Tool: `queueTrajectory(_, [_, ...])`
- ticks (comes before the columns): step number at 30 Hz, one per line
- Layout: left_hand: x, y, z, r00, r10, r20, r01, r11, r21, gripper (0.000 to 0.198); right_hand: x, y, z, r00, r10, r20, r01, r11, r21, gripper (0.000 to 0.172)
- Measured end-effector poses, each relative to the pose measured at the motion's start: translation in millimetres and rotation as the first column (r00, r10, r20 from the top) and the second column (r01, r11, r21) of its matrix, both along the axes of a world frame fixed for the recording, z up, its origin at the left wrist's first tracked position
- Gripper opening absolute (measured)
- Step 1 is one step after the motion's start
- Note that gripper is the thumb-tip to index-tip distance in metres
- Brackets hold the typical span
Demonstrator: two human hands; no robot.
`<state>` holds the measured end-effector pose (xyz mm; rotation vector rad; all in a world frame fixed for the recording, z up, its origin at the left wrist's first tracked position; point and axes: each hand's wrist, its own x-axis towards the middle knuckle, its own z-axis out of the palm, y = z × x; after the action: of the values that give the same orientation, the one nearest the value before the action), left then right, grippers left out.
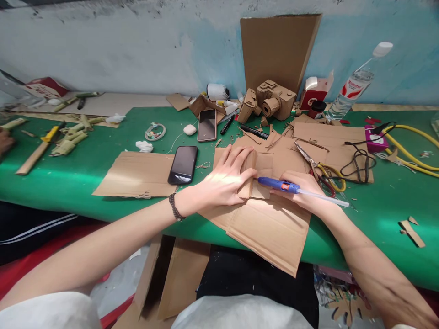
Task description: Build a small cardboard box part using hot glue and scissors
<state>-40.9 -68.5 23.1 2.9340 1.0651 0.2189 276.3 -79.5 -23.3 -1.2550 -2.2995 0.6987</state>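
My left hand (pixel 224 176) lies on a small folded cardboard piece (pixel 252 176), fingers pressed around its upright flap. My right hand (pixel 302 189) grips a blue glue gun (pixel 277 184) with a clear glue stick (pixel 324 197) out its back. The gun's nozzle points left at the flap, right by my left fingertips. Both hands rest over a large cardboard sheet (pixel 270 233) that overhangs the front edge of the green table (pixel 103 201).
A black phone (pixel 183 164) lies on a flat cardboard sheet (pixel 137 176) left of my hands, and a second phone (pixel 207 124) sits behind. Scissors (pixel 313 164), black cable (pixel 358 162), yellow cords (pixel 411 151), cardboard camera model (pixel 274 98), water bottle (pixel 355 84) stand beyond.
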Motion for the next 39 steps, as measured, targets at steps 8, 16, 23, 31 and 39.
queueTrajectory(8, [-1, 1, -2.5, 1.000, -0.006, 0.002, 0.006, 1.000, 0.003, 0.071, 1, 0, -5.3, 0.998, 0.029, 0.062, -0.032, 0.998, 0.047, 0.045])
queueTrajectory(16, [-2, 3, -5.5, 1.000, -0.011, 0.010, 0.011, 1.000, 0.016, 0.072, 1, -2, -2.9, 0.984, 0.044, 0.171, -0.057, 0.996, 0.071, 0.048])
queueTrajectory(23, [-1, 0, -2.3, 1.000, -0.016, 0.003, 0.016, 1.000, 0.015, 0.073, 1, -1, -7.5, 0.993, 0.019, 0.118, -0.028, 0.997, 0.070, 0.050])
queueTrajectory(31, [-1, -1, -3.3, 0.999, -0.029, 0.016, 0.028, 0.998, 0.058, 0.075, -3, 0, -14.1, 0.999, -0.033, 0.030, 0.029, 0.993, 0.117, 0.056])
queueTrajectory(39, [-3, 1, -5.9, 0.998, -0.048, 0.038, 0.045, 0.995, 0.088, 0.077, -6, 1, -14.9, 0.998, -0.062, -0.010, 0.062, 0.989, 0.134, 0.057])
